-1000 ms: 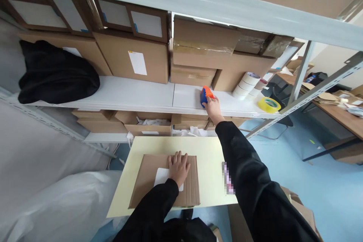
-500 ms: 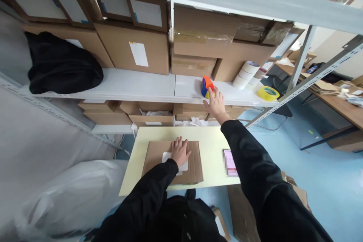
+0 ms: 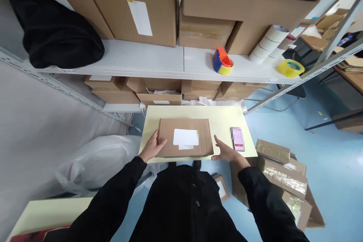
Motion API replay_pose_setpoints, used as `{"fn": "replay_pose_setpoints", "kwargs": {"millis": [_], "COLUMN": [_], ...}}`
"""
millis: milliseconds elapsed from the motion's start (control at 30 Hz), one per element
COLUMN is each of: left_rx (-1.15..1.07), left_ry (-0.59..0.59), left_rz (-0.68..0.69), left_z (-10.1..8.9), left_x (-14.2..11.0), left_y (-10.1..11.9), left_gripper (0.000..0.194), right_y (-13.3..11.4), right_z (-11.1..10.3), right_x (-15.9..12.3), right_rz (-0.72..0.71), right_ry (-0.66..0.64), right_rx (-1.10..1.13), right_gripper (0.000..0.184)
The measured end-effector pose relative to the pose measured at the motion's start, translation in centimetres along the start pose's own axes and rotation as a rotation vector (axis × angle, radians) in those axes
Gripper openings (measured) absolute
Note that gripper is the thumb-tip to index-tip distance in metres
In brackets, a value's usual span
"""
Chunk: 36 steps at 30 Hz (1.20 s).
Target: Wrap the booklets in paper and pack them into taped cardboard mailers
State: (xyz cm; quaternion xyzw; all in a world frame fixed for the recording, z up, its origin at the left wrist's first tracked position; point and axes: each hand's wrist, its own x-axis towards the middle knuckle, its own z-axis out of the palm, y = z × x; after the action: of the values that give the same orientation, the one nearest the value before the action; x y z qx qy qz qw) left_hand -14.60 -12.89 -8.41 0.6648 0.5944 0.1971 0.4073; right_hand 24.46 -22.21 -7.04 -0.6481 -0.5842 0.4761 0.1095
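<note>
A closed cardboard box [image 3: 167, 136] with a white label [image 3: 185, 137] on its lid lies flat on the pale yellow table [image 3: 224, 115]. My left hand [image 3: 153, 146] grips its left edge, thumb over the top and fingers along the side. Just off the box's right side is my right hand [image 3: 225, 151], open and holding nothing, thumb and fingers apart. A phone [image 3: 237, 138] with a lit screen lies on the table beyond my right hand. On the shelf above, a blue and orange tape dispenser [image 3: 222, 61] with yellow tape stands on its own.
The shelf [image 3: 141, 58] behind the table bears large cartons [image 3: 153, 3], a black cloth bundle [image 3: 62, 34], stacked white tape rolls [image 3: 268, 45] and a yellow tape roll [image 3: 290, 68]. Taped cartons [image 3: 283, 174] lie on the floor at right. A white plastic bag [image 3: 99, 162] is at left.
My right hand has let go of the tape dispenser on the shelf and come down beside the box. My left hand has slid from the box's top to its left edge. The view has tilted down.
</note>
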Motion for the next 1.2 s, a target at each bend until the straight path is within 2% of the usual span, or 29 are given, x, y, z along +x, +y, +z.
{"fn": "replay_pose_setpoints", "kwargs": {"millis": [100,167,233,333,433,533,633,700,767,800,867,967,1067,1200], "left_rx": [-0.137,-0.204,-0.237,-0.261,-0.309,-0.43,-0.535,-0.495,-0.344,-0.257,-0.134,-0.118,-0.118,-0.159], "left_ry": [-0.134,-0.157,-0.163,-0.171,-0.194,-0.252,-0.318,-0.323,-0.277,-0.236,-0.138,-0.009,0.039,0.023], "left_rz": [-0.045,-0.043,-0.042,-0.036,-0.016,0.012,0.039,0.051,0.022,-0.009,-0.079,-0.135,-0.16,-0.141], "left_z": [0.5,1.0,1.5,2.3,3.0,3.4,3.2,3.2,3.6,3.9,4.9,6.5,7.2,6.7], "left_x": [-1.5,-2.2,-2.5,-2.0,-0.9,-0.3,-1.0,-2.0,-3.0,-3.4,-3.8,-3.9,-4.0,-4.0], "left_y": [-0.8,-1.0,-1.3,-1.4,-1.1,-0.7,-1.0,-1.7,-2.5,-2.8,-3.2,-3.3,-2.8,-1.7], "left_gripper": [0.077,0.073,0.072,0.074,0.078,0.085,0.099,0.113,0.118,0.112,0.088,0.059,0.05,0.05], "right_y": [1.1,1.5,1.7,2.0,2.7,4.0,5.5,6.2,6.6,6.6,6.6,6.1,5.6,5.1], "right_z": [2.5,3.9,5.0,5.9,6.0,5.1,3.7,3.0,2.8,2.8,3.0,3.2,2.6,1.3], "right_x": [0.0,0.3,0.7,1.2,1.6,2.2,2.7,3.1,3.5,3.7,4.0,4.1,4.1,4.3], "right_rz": [-0.016,-0.033,-0.067,-0.073,-0.056,-0.097,-0.193,-0.247,-0.272,-0.277,-0.279,-0.286,-0.263,-0.203], "right_ry": [-0.002,0.057,0.136,0.233,0.307,0.366,0.341,0.273,0.199,0.179,0.17,0.172,0.141,0.119], "right_rx": [0.113,0.139,0.131,0.13,0.147,0.156,0.144,0.124,0.119,0.127,0.158,0.214,0.258,0.29], "right_gripper": [0.131,0.127,0.111,0.076,0.06,0.062,0.076,0.084,0.086,0.084,0.08,0.076,0.072,0.071]}}
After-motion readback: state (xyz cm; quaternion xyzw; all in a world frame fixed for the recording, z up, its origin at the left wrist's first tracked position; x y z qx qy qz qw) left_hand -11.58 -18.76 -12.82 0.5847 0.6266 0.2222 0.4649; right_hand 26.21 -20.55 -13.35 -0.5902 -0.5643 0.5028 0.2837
